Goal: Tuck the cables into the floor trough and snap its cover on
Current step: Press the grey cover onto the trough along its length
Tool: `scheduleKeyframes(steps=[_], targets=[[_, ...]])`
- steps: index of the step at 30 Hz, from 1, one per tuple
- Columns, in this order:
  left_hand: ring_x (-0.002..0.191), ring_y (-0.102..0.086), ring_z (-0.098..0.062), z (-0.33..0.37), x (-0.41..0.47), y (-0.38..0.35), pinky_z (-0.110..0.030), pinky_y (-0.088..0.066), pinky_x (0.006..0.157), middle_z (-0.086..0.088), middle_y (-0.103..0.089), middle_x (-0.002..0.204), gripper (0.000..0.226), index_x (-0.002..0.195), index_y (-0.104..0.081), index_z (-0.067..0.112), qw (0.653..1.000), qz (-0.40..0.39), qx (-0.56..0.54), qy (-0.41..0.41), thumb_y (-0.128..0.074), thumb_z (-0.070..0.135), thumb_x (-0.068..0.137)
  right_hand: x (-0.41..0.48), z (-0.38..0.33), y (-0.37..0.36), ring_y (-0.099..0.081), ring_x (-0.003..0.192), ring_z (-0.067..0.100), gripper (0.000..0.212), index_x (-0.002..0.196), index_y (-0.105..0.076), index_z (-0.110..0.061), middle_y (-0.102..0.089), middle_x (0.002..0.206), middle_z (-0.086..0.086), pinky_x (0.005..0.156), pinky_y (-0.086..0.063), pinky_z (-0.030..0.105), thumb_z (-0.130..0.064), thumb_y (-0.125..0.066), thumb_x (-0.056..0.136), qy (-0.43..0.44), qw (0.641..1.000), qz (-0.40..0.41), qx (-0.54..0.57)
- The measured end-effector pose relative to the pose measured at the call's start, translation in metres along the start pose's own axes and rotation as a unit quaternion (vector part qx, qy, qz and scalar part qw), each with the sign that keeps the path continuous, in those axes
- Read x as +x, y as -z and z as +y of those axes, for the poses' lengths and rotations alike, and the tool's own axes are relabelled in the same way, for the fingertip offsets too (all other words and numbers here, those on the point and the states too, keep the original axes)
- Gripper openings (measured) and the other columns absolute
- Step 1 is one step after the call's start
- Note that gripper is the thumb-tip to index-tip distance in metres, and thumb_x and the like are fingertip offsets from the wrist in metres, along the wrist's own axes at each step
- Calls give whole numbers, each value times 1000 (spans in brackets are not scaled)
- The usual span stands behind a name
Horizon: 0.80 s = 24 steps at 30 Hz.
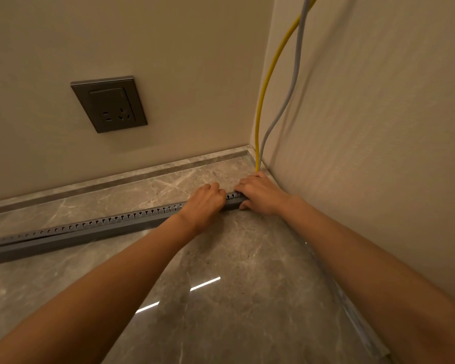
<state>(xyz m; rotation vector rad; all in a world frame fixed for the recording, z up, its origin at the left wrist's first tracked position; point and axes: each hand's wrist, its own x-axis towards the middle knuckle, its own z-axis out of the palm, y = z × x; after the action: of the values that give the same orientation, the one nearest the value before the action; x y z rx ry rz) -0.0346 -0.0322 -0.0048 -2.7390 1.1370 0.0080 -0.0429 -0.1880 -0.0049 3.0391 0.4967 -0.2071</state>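
Hands, left point(204, 203) and right point(260, 194), press curled on the grey trough point(90, 228); grip state unclear, cables point(263, 106) above.

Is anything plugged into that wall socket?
No, the wall socket has bare, empty holes, and the yellow cable and grey cable run down the corner instead.

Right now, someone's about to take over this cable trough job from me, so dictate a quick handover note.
Left hand: curled down on the slotted trough.
Right hand: on the trough's end nearest the corner.
Yellow cable and grey cable: hang down the wall corner and vanish behind the right hand.
Done: trough lies on the floor.
Left: confirm the cables are tucked in; the cover's state cannot be told from here.
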Motion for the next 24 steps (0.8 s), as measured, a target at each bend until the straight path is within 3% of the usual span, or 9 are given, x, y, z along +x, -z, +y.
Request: scheduleKeyframes(steps=[9,12,15,24], targets=[[112,-50,-31,2,2,5,-37,-43,89,-16,-51,124,26,118,-49,2,999,-3,-31,38,-45,9,94,-1,-2,-1,-52,112,27,31,114,-58,-12,-63,114,10,100,-30,38,-27,-58,87,-19,1000,17,10],[112,-47,-30,0,2,5,-39,-43,88,-15,-47,124,29,117,-48,3,994,5,-92,64,-54,12,90,1,-3,0,-52,113,26,33,117,-59,-12,-63,115,10,100,-30,37,-28,-58,87,-21,1000,13,15],[109,-52,-31,-1,3,6,-39,-46,86,-16,-50,124,38,124,-42,5,981,-35,-164,97,-56,14,89,0,-3,0,-51,115,26,35,119,-57,-13,-61,117,10,101,-29,37,-28,-57,87,-22,1000,10,12],[105,-54,-32,0,6,3,-37,-46,85,-18,-56,118,28,115,-56,-1,990,-39,-116,63,-51,13,91,1,-4,1,-52,110,27,32,115,-60,-12,-63,113,10,100,-31,38,-28,-57,87,-22,1000,9,7]])
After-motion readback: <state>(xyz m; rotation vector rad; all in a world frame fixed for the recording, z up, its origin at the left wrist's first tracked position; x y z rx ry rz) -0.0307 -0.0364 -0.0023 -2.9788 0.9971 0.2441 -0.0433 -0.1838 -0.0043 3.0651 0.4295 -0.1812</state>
